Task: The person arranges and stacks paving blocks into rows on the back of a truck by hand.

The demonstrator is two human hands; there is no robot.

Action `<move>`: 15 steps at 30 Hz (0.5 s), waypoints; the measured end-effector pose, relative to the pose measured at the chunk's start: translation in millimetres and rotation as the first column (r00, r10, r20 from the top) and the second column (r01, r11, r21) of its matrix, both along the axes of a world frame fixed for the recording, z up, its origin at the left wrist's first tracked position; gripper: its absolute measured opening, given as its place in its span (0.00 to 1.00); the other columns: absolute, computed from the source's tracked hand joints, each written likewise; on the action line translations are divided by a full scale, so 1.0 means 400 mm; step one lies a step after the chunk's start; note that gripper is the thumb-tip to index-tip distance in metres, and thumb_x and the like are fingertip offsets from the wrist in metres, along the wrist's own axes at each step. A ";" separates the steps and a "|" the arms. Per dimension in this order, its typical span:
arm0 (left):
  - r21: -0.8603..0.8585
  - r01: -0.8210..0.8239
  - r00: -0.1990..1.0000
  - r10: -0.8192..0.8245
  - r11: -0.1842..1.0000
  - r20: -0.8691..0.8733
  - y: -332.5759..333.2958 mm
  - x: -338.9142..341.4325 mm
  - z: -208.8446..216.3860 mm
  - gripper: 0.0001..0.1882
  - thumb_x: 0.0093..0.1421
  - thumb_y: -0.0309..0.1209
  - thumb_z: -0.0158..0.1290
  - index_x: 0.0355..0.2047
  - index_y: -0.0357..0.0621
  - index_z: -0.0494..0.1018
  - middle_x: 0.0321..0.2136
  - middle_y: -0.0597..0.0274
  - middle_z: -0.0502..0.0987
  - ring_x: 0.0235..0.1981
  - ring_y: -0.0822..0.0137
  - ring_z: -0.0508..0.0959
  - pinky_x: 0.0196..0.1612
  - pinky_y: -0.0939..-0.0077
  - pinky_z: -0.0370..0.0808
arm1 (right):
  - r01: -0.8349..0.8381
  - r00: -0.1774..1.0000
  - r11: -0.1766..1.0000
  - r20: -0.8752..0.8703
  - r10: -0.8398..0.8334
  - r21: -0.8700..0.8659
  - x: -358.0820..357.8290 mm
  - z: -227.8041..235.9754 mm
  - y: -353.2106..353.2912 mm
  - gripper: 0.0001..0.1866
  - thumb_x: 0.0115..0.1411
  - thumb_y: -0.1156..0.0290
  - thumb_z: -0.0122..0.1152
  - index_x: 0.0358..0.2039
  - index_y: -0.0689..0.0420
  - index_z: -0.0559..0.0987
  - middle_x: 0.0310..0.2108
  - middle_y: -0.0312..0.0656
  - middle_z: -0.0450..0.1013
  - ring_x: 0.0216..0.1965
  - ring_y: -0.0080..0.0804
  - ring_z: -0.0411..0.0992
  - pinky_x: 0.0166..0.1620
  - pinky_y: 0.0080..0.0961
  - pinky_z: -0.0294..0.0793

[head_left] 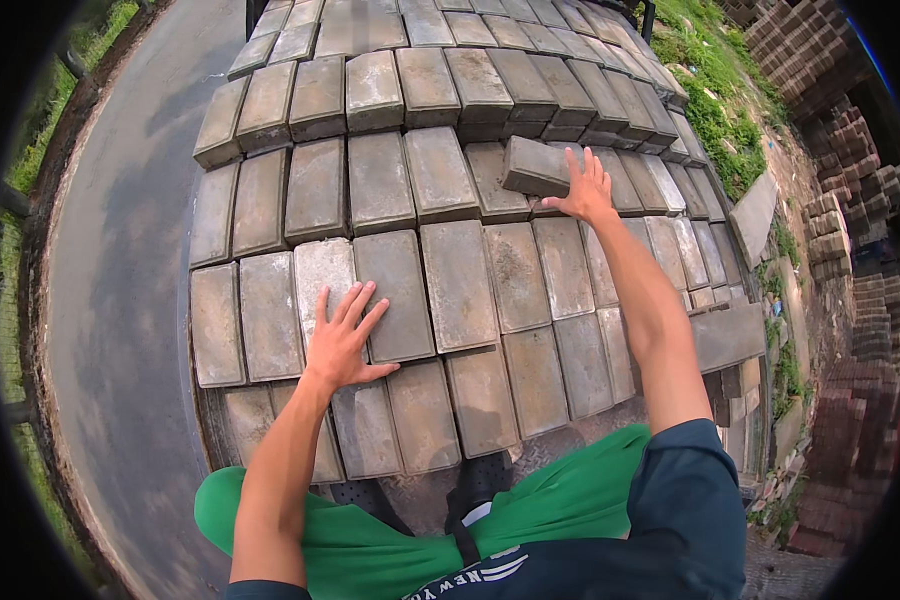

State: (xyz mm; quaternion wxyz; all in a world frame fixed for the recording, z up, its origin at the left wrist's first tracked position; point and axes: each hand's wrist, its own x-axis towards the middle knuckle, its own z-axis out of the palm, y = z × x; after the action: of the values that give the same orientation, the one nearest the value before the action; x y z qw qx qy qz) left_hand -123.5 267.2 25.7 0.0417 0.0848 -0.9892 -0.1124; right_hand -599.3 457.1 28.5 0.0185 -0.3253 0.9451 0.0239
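Observation:
Rows of grey, rectangular concrete paving blocks [459,285] lie stacked in front of me in stepped layers. My left hand [342,340] is open, its spread fingers lying flat on the near blocks, partly over a whitish block [323,268]. Farther forward, my right hand [582,190] has its fingers apart and reaches the right end of a loose paving block [536,163]. That block sits crosswise above its neighbours, and its right end is hidden by the hand. Left of it, a lower block [492,178] shows in a recess of the row.
A grey road [120,260] runs along the left. Grass [715,100] and more stacked blocks [805,50] are on the right. Another block [727,335] lies crosswise near my right elbow. My dark shoes [480,478] stand on a metal floor close to the nearest row.

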 end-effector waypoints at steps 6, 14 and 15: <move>0.008 0.006 1.000 -0.006 1.000 0.015 -0.002 -0.001 -0.006 0.55 0.41 0.66 0.65 0.67 0.54 0.65 0.71 0.56 0.59 0.72 0.55 0.58 0.73 0.35 0.41 | -0.188 0.955 0.896 0.290 0.070 0.401 -0.205 0.015 -0.039 0.79 0.28 0.52 0.88 0.76 0.32 0.42 0.74 0.56 0.47 0.72 0.61 0.50 0.71 0.58 0.52; 0.043 0.015 1.000 -0.016 0.999 0.012 -0.009 -0.014 0.000 0.54 0.43 0.66 0.64 0.67 0.55 0.65 0.71 0.57 0.58 0.72 0.57 0.58 0.73 0.34 0.41 | -0.176 0.932 0.978 0.339 0.129 0.113 -0.229 -0.003 0.017 0.74 0.26 0.46 0.86 0.75 0.32 0.52 0.67 0.57 0.58 0.68 0.63 0.57 0.67 0.53 0.62; 0.044 0.014 1.000 -0.015 0.999 0.008 -0.013 -0.006 -0.001 0.55 0.43 0.66 0.65 0.67 0.54 0.65 0.71 0.57 0.58 0.72 0.57 0.58 0.73 0.34 0.41 | -0.145 0.941 0.978 0.327 0.089 0.152 -0.198 0.002 0.011 0.73 0.27 0.43 0.85 0.75 0.34 0.53 0.67 0.57 0.58 0.67 0.63 0.59 0.67 0.54 0.63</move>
State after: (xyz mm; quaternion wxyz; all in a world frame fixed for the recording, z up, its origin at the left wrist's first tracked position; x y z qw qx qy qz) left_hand -125.8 262.2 25.2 0.0351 0.0790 -0.9872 -0.1340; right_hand -678.6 461.3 29.2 0.1973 -0.3779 0.9030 0.0546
